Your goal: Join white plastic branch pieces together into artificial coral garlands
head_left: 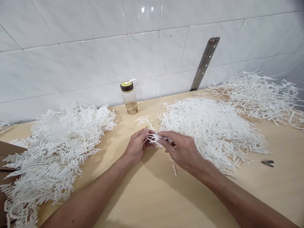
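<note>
Closest to you, on the pale wood-toned surface (152,202), lies a short, thin piece, part white and part dark (175,170), just on the near side of your right hand (187,150). Your left hand (136,147) pinches a thin white branching sprig (153,137) between thumb and fingers, and your right hand pinches the strands at its other side. Something small and dark shows at your right fingertips; you cannot tell what it is from here.

The sprig is just above the middle of the surface. Its long axis runs mostly side to side, with one forked stem slanting from your fingers toward the far edge and slightly left; the other strands point toward your right hand.

This sprig appears to be mid-handling, while many lie loose in the large white left heap (71,139), the dense white right heap (204,126) and the looser white heap (258,91) at the far right corner. Which are already handled and which are left, you cannot tell.

Two small dark slim pieces (268,162) lie toward the right edge. Near the far edge stands a clear bottle with a dark and yellow lid (129,98).
</note>
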`<act>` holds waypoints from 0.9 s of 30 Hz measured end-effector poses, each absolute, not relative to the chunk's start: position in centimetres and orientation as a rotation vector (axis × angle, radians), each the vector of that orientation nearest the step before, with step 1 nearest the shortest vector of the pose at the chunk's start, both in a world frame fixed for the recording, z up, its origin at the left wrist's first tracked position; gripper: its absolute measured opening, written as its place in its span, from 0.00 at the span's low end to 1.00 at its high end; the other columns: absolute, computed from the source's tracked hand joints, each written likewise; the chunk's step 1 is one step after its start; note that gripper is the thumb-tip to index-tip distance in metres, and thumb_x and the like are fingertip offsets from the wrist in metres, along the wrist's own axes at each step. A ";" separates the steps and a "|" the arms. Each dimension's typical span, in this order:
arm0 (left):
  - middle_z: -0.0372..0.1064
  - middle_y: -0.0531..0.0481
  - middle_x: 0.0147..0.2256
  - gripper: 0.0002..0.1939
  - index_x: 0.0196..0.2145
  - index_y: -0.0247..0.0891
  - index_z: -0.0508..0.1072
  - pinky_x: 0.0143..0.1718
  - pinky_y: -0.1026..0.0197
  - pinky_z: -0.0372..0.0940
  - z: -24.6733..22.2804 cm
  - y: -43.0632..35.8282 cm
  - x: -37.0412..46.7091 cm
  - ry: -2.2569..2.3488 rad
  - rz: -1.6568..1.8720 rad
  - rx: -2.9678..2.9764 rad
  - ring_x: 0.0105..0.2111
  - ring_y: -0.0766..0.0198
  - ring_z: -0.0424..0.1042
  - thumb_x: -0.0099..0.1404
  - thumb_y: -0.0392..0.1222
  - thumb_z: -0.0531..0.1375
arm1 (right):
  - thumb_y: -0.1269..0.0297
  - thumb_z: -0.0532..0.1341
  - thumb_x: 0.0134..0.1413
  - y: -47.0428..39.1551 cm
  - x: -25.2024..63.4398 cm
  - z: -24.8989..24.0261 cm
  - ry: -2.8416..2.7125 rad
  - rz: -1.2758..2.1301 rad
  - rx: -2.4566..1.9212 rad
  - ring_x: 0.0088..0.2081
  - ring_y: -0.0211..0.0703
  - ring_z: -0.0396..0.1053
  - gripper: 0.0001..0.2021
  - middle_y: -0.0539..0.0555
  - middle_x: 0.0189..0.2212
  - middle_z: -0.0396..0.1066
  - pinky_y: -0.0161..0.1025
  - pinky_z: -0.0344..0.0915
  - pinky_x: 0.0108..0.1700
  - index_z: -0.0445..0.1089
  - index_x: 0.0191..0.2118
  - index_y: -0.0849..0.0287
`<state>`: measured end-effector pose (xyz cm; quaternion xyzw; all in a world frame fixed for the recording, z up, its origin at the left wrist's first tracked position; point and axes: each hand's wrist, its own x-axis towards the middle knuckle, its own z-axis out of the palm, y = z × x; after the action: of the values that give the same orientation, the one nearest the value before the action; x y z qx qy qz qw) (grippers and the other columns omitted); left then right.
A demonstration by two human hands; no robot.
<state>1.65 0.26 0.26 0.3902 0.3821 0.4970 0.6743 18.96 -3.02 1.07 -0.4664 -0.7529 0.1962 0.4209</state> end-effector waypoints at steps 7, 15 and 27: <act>0.71 0.45 0.29 0.23 0.32 0.31 0.78 0.26 0.63 0.66 0.2 0.2 1.1 0.939 1.218 1.003 0.27 0.64 0.70 0.60 0.59 0.64 | 0.49 0.65 0.54 -2.2 20.1 2.7 -1.181 1.148 -1.078 0.24 0.36 0.68 0.16 0.51 0.28 0.74 0.36 0.70 0.29 0.71 0.32 0.58; 0.72 0.44 0.35 0.26 0.45 0.34 0.73 0.25 0.61 0.67 0.6 0.8 0.4 0.736 1.170 0.888 0.27 0.63 0.72 0.59 0.60 0.63 | 0.51 0.71 0.47 -2.1 19.4 2.2 -1.051 1.307 -1.017 0.27 0.36 0.70 0.17 0.51 0.29 0.75 0.35 0.69 0.29 0.69 0.30 0.58; 0.57 0.38 0.62 0.36 0.59 0.46 0.68 0.42 0.57 0.70 1.4 -2.3 1.3 0.724 1.226 1.617 0.53 0.49 0.66 0.52 0.42 0.71 | 0.47 0.70 0.46 -0.9 19.4 0.5 -0.998 1.256 -1.166 0.26 0.40 0.74 0.19 0.51 0.26 0.74 0.37 0.73 0.28 0.69 0.29 0.59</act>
<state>1.27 -2.30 1.36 0.6610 0.2958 0.5013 0.4736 19.43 -0.95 0.54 -0.4921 -0.4211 0.5301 0.5473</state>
